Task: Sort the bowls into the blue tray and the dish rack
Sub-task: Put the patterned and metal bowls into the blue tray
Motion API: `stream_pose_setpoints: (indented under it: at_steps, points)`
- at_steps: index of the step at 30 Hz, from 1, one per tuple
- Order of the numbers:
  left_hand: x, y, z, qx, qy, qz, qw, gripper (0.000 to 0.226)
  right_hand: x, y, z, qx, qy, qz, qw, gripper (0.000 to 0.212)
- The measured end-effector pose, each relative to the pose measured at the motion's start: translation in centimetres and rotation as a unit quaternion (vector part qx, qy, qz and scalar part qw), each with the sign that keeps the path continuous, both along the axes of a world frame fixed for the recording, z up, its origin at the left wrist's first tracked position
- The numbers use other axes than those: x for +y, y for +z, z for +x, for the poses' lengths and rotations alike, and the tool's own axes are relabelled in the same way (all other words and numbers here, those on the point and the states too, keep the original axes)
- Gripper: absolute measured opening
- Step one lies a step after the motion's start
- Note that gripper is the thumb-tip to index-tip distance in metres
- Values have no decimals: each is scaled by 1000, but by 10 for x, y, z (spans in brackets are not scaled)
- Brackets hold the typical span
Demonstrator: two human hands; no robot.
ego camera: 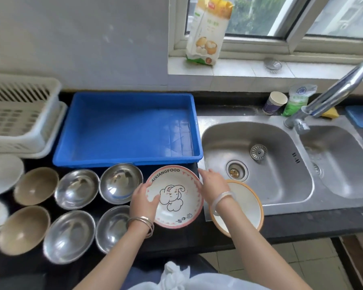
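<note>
Holds pink-rimmed elephant bowl (174, 196) over dark surface (302, 225), just in front of blue tray (126, 162). Grips left rim with left hand (144, 203), thumb inside; clamps right rim with right hand (214, 183), fingers curled on it. Shows orange-rimmed bowl (245, 206) just right by sink (258, 164), steel bowls (78, 188) and tan bowls (36, 185) left, dish rack (19, 114) far left.

Left hand (144, 203), right hand (213, 182) grip bowl (174, 197) at opposite rims.

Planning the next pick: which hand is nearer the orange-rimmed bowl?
Right. The right hand is beside the orange-rimmed bowl; the left hand holds the elephant bowl farther left.
</note>
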State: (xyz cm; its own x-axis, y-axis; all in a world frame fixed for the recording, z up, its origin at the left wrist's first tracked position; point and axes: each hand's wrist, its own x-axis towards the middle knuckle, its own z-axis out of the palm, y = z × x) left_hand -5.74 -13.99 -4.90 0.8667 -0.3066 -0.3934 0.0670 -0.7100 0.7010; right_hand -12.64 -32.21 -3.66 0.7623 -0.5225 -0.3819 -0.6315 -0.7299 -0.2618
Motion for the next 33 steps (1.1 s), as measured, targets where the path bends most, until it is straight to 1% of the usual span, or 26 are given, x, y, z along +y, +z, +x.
stream_pose_setpoints:
  at_steps: [1, 4, 7, 11, 15, 17, 21, 22, 24, 26, 28, 33]
  points:
    - [2, 0, 0, 8, 8, -2, 1000, 48, 1, -3, 6, 17, 9, 3, 1000, 30]
    - [3, -2, -2, 33, 21, -8, 999, 49, 0, -12, 18, 66, 20, 60, 996, 33]
    - [0, -3, -3, 30, 46, -11, 998, 44, -3, -15, 24, 69, 21, 84, 994, 40]
    - [-4, -3, -4, 32, 69, -3, 997, 43, -10, -16, 32, 58, 43, 90, 993, 32]
    - [2, -2, -1, 34, 95, -3, 995, 39, -15, -6, 33, 16, 38, 118, 992, 29]
    - [7, 0, 4, 36, 114, -19, 993, 39, -17, 3, 31, -10, 27, 139, 990, 30]
    - [18, 13, 20, 33, 161, -50, 985, 45, -18, 23, 38, -53, 0, 184, 981, 28]
    - [21, 17, 25, 37, 179, -68, 981, 44, -18, 28, 42, -63, -17, 201, 977, 27]
    - [25, 26, 37, 48, 209, -118, 970, 34, -19, 38, 51, -84, -44, 226, 969, 26]
    - [28, 36, 54, 53, 222, -152, 962, 23, -18, 46, 66, -107, -58, 237, 964, 28]
    - [31, 45, 74, 62, 234, -188, 952, 18, -17, 52, 84, -127, -73, 249, 957, 30]
    - [37, 53, 120, 97, 255, -245, 930, 22, -5, 50, 137, -152, -133, 303, 931, 34]
